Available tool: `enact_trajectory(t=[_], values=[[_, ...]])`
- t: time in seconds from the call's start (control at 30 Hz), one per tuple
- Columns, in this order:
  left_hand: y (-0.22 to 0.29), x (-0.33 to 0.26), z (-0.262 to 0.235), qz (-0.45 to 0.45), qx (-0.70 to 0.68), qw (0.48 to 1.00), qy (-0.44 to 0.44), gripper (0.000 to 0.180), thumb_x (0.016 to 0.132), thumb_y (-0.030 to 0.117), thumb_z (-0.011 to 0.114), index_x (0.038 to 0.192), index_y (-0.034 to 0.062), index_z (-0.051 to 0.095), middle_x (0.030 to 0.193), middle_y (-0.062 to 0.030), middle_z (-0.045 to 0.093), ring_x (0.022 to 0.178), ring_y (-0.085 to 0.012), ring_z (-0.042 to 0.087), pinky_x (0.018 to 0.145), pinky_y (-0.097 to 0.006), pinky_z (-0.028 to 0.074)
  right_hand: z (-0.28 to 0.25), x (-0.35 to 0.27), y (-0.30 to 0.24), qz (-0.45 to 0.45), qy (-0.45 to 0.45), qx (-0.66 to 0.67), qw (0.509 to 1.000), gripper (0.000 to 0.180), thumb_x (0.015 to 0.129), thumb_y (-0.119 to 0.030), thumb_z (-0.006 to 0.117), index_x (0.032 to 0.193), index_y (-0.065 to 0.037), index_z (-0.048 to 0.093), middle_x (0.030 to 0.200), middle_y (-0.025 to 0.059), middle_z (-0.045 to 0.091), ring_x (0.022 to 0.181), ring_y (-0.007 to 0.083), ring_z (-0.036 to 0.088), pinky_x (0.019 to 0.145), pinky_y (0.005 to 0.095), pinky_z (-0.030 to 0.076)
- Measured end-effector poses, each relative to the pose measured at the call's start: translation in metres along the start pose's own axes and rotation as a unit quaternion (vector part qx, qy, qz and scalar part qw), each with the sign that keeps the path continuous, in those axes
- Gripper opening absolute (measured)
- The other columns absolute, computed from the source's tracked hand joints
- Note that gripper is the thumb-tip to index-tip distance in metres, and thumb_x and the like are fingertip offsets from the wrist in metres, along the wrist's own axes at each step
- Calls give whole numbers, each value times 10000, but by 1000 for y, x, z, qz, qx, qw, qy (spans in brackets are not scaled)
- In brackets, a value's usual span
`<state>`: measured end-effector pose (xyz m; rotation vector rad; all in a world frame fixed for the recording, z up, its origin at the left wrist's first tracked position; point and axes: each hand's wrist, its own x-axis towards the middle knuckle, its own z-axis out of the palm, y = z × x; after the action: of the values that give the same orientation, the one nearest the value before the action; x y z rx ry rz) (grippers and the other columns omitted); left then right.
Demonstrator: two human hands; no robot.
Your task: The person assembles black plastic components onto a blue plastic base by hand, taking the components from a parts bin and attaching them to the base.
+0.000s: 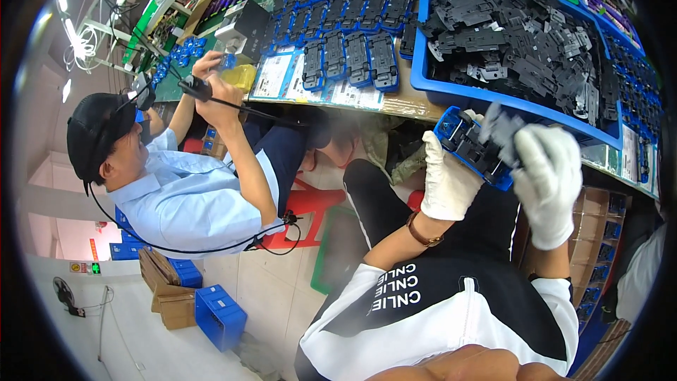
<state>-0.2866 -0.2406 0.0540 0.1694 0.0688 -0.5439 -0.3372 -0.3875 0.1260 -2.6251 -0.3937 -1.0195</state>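
In a white glove, my left hand (450, 182) grips a blue toy car body (469, 142) turned underside up, with black parts showing inside it. My right hand (549, 176), also gloved, is closed on a dark grey plastic chassis plate (499, 129), smeared by motion, over the right part of the car. Whether plate and car touch I cannot tell. Just beyond my hands, a blue bin (417, 74) on the table holds a heap of similar dark plates (515, 35).
Toy cars (356, 60) stand in rows, undersides up, left of the bin. More blue cars (631, 85) lie to its right. At left, a co-worker (190, 190) handles a small blue part near a yellow container (242, 76). A red stool (307, 208) stands between us. Cardboard boxes (599, 240) are at my right.
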Motion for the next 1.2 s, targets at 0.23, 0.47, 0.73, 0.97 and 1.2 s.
enact_trajectory(t=[0.23, 0.47, 0.73, 0.97, 1.2], values=[[-10, 1, -10, 39, 51, 998, -12, 891, 797, 734, 465, 1377, 62, 381, 1362, -117, 456, 1247, -296, 437, 1084, -451, 317, 24, -13, -17, 15, -50, 8, 999, 606, 602, -112, 767, 1183, -141, 599, 1103, 121, 587, 997, 319, 561, 905, 458, 447], [-11, -2, -13, 64, 119, 990, -45, 661, 915, 461, 557, 1414, 94, 324, 1376, -52, 419, 1278, -195, 409, 1100, -355, 317, 39, -16, -22, 16, -27, 13, 999, 603, 602, -120, 776, 1179, -137, 603, 1127, 126, 592, 1005, 319, 571, 871, 430, 474], [-9, -1, -20, 49, 121, 991, -43, 721, 880, 494, 588, 1421, 104, 314, 1373, -57, 433, 1277, -198, 417, 1089, -362, 343, 37, -19, -22, 28, 10, 40, 999, 536, 637, -150, 766, 1148, -99, 612, 1110, 153, 611, 976, 335, 593, 848, 424, 487], [-17, 7, -29, 69, 88, 994, -16, 867, 791, 657, 549, 1425, 120, 302, 1362, -66, 436, 1253, -210, 435, 1079, -367, 354, 44, -22, -19, 25, -16, 17, 999, 497, 673, -166, 755, 1144, -99, 612, 1103, 154, 612, 975, 337, 591, 850, 420, 488], [-17, 9, -25, 61, 98, 993, -9, 820, 794, 642, 562, 1404, 142, 338, 1264, -46, 508, 1148, -207, 520, 1009, -380, 428, 43, -24, -16, 41, 30, 55, 997, 495, 664, -153, 763, 1131, -85, 616, 1123, 164, 610, 990, 347, 598, 857, 419, 495]])
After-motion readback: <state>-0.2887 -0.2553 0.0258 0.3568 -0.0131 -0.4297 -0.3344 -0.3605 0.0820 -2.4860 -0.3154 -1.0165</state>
